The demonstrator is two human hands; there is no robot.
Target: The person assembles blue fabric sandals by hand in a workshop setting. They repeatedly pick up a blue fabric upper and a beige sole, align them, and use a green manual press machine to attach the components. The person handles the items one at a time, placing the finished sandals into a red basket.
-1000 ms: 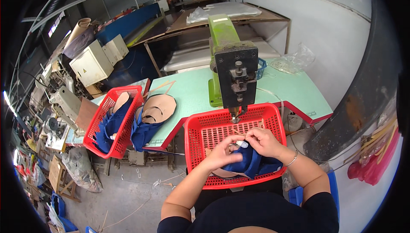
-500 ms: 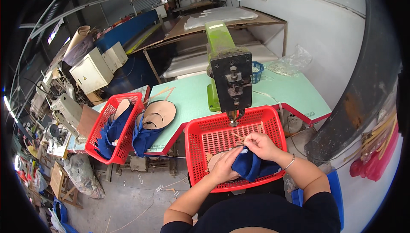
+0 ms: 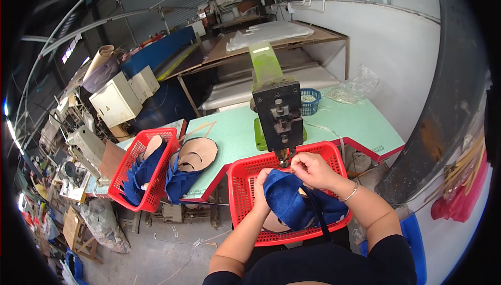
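Observation:
My left hand (image 3: 259, 190) is closed on the left edge of a blue fabric piece (image 3: 284, 196), held raised above a red plastic basket (image 3: 240, 217). At the piece's upper edge, the fingers of my right hand (image 3: 315, 171) are pinched together on it. A dark strap (image 3: 319, 214) hangs down across the blue cloth. Both hands are just below and in front of the black head (image 3: 278, 113) of a green machine (image 3: 266, 63). Beige pieces (image 3: 274, 223) and more blue cloth lie in the basket under the hands, partly hidden.
On the left, another red basket (image 3: 151, 191) holds blue and beige pieces. Beside it, a blue-and-beige stack (image 3: 201, 152) lies on the green table (image 3: 229, 133). Behind the machine stands a small blue basket (image 3: 309, 108). A thick dark pillar (image 3: 417, 144) rises at right.
Both hands have lifted the blue fabric piece up and toward the machine head, and its cloth has turned upright. The strap now hangs in view. The camera view has shifted slightly.

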